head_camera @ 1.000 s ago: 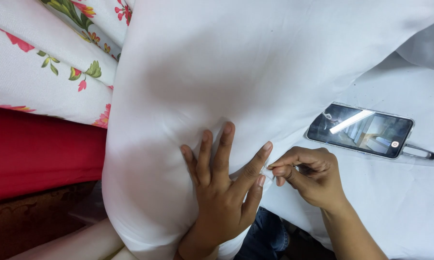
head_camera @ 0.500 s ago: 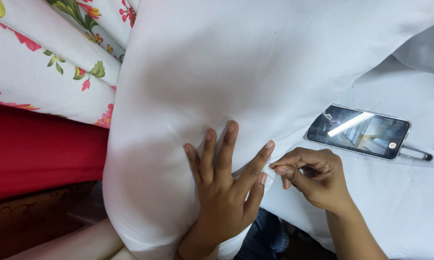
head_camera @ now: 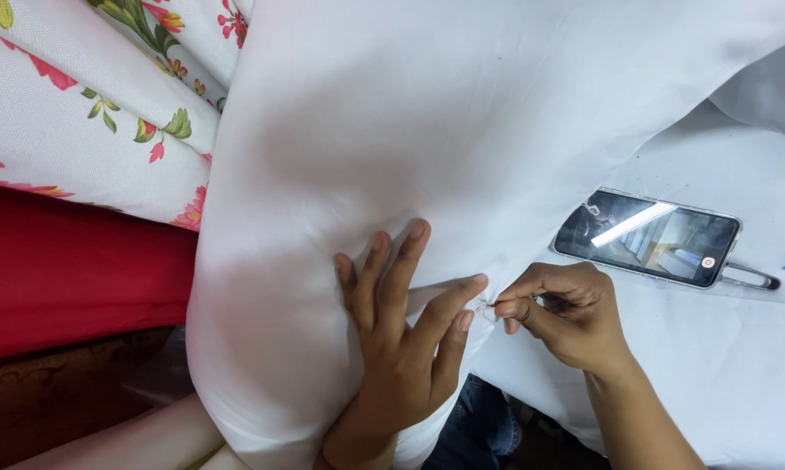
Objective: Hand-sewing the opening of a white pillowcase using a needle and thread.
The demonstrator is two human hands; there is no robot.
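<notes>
Little is changing since a second ago: the left hand (head_camera: 401, 348) is still pressing spread fingers on the white cloth (head_camera: 427, 130), while the right hand (head_camera: 566, 313) is pinching its near edge.

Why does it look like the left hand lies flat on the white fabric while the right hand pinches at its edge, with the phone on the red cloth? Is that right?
Not quite. The head view shows the phone lying on white cloth, not the red one. The rest stands: left hand flat on the white fabric, right hand pinching at its edge.

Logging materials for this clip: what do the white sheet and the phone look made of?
White sheet: smooth woven fabric, probably cotton or a blend; matte, with soft folds under the left hand. Phone: glossy glass screen mirroring a light, apparently in a clear plastic case.
</notes>
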